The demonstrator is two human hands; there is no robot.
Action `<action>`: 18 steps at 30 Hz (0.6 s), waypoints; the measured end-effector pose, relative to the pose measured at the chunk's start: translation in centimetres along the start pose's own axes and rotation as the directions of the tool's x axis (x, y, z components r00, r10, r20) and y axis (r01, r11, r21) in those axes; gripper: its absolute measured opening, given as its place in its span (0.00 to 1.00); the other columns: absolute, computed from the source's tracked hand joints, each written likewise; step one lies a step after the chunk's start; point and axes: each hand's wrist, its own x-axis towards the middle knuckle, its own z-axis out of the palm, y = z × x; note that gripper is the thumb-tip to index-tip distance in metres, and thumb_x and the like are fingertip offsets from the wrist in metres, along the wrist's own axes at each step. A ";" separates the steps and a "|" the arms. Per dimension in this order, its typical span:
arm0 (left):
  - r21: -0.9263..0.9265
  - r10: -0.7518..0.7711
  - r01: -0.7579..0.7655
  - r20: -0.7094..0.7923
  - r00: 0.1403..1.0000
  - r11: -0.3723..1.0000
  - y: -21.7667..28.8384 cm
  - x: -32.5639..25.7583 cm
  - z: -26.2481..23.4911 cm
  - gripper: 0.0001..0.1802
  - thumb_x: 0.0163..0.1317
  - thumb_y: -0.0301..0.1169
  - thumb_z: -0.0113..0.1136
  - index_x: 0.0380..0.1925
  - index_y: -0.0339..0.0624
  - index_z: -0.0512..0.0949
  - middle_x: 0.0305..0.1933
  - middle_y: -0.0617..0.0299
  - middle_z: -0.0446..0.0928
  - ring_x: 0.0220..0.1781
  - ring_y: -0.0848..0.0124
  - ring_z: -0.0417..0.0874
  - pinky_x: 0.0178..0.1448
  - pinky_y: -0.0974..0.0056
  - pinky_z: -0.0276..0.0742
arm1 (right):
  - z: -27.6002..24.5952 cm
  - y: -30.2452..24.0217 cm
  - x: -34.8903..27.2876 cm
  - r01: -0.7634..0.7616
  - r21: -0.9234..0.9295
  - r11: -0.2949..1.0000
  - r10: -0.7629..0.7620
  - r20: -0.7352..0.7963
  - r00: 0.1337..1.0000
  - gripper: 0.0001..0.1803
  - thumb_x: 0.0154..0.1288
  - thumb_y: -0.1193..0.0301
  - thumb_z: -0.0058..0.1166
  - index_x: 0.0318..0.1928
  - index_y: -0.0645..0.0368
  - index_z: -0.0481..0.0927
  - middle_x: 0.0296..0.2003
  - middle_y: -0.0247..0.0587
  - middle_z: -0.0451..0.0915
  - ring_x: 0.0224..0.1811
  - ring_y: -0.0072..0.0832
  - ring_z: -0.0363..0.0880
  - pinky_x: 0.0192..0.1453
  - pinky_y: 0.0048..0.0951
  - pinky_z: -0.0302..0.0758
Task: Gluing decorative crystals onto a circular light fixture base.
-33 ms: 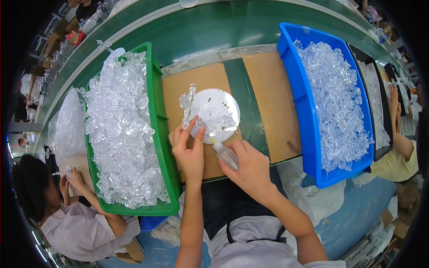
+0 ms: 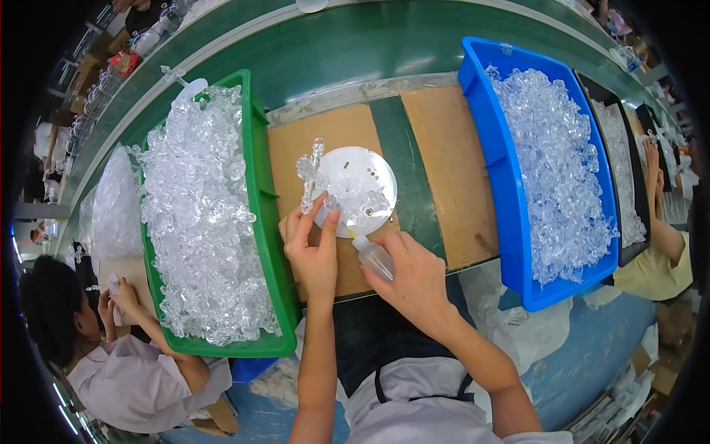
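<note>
My left hand (image 2: 312, 240) pinches a small clear plastic piece (image 2: 332, 203) between thumb and fingers, over the near left edge of a white round plate (image 2: 340, 159). A larger branching clear plastic part (image 2: 309, 177) is just beyond those fingertips; whether they touch it I cannot tell. In my right hand (image 2: 414, 277) is a translucent squeeze bottle (image 2: 377, 260), tilted so its thin yellowish tip points toward the left hand's piece. On the plate are more clear plastic pieces (image 2: 367, 207) and several tiny brass-coloured bits (image 2: 372, 175).
A green bin (image 2: 260, 222) heaped with clear plastic parts stands left, a blue bin (image 2: 510, 214) of similar parts right. Cardboard sheets (image 2: 451, 177) cover the green bench (image 2: 355, 52). A co-worker (image 2: 133, 370) sits at the left; another person's arm (image 2: 665, 237) shows far right.
</note>
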 end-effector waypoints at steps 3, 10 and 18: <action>0.060 0.129 -0.127 -0.046 0.991 0.990 -0.3 0.1 0.2 0.15 0.54 0.28 0.65 0.43 0.42 0.81 0.24 0.69 0.60 0.32 0.75 0.61 0.36 0.72 0.59 | -0.1 0.0 0.0 0.001 -0.001 1.000 -0.001 0.010 1.000 0.15 0.49 0.66 0.62 0.38 0.54 0.74 0.31 0.38 0.76 0.31 0.38 0.78 0.30 0.35 0.73; 0.032 0.150 -0.148 -0.056 0.987 0.988 -0.4 0.1 0.2 0.15 0.54 0.29 0.65 0.43 0.41 0.81 0.25 0.69 0.61 0.33 0.74 0.63 0.38 0.72 0.60 | 0.4 0.0 0.0 0.015 0.010 1.000 -0.015 0.006 1.000 0.15 0.49 0.66 0.62 0.38 0.54 0.75 0.31 0.37 0.76 0.31 0.38 0.78 0.29 0.35 0.73; -0.029 0.002 -0.002 -0.001 1.000 1.000 -0.1 -0.1 0.1 0.15 0.54 0.30 0.65 0.43 0.43 0.82 0.37 0.60 0.73 0.45 0.64 0.70 0.52 0.63 0.66 | 0.6 -0.3 0.0 -0.029 -0.001 1.000 0.029 0.039 0.999 0.16 0.49 0.66 0.62 0.38 0.53 0.75 0.32 0.37 0.76 0.31 0.38 0.79 0.29 0.36 0.73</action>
